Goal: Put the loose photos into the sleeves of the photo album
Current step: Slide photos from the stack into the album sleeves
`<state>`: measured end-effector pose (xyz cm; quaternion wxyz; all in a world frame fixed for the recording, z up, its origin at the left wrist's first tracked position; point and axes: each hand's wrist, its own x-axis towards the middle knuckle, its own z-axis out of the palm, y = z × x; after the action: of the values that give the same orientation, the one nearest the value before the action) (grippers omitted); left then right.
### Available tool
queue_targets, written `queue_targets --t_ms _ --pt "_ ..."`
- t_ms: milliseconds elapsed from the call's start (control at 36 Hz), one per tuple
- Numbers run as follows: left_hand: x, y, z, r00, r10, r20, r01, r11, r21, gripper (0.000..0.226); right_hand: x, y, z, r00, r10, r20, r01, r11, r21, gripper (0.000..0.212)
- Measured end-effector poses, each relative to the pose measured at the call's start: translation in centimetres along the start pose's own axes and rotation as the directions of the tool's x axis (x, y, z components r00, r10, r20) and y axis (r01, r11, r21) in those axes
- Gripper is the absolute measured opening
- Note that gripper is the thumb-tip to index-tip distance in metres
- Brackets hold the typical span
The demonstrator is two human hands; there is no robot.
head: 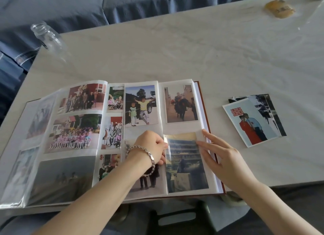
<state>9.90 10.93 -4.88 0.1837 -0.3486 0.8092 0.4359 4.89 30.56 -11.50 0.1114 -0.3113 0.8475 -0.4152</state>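
The photo album (pixel 203 105) lies open on the white table, most of its sleeves filled. In the lower right sleeve sits a faded photo of a building (pixel 185 164), its top part under lifted clear plastic. My left hand (pixel 150 147), with a metal bracelet at the wrist, has curled fingers and pinches that sleeve's plastic at its left edge. My right hand (pixel 220 157) lies flat with straight fingers, the fingertips touching the photo's right edge and the page. A small stack of loose photos (pixel 254 120) lies on the table to the right of the album, a couple in red and blue on top.
An empty glass jar (pixel 47 36) lies at the table's far left corner. A yellowish object (pixel 279 8) sits at the far right. A blue sofa (pixel 70 8) runs behind the table. A dark stool (pixel 180 217) stands below the near edge.
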Motion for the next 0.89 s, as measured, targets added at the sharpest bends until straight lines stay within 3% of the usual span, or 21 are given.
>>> queue_targets --t_ms 250,444,500,583,667,889 --pt "-0.5 0.9 -0.3 0.983 -0.077 0.167 0.098 0.988 -0.121 0.024 0.1 -0.3 -0.2 0.99 0.13 0.053 -0.131 0.991 0.013 0.047" --pt "-1.1 0.6 0.6 0.99 -0.094 0.106 0.113 0.973 -0.199 0.025 0.0 0.0 -0.5 0.986 0.146 0.082 -0.151 0.987 0.058 0.049" --pt "-1.2 0.5 0.6 0.996 -0.068 0.06 0.074 0.992 -0.102 0.032 0.0 -0.1 -0.7 0.986 0.144 0.084 -0.15 0.986 0.068 0.048" --pt "-1.6 0.5 0.5 1.0 0.024 -0.01 -0.021 0.977 0.21 0.029 0.1 -0.2 -0.8 0.987 0.138 0.082 -0.144 0.987 0.069 0.048" --pt "-1.7 0.5 0.9 0.999 0.034 -0.024 -0.028 0.97 0.24 0.021 0.2 -0.2 -0.9 0.987 0.137 0.084 -0.143 0.988 0.063 0.047" --pt "-1.5 -0.3 1.0 0.996 -0.086 -0.008 0.085 0.989 -0.117 0.022 0.2 -0.6 -1.0 0.982 0.166 0.092 -0.173 0.982 0.072 0.048"
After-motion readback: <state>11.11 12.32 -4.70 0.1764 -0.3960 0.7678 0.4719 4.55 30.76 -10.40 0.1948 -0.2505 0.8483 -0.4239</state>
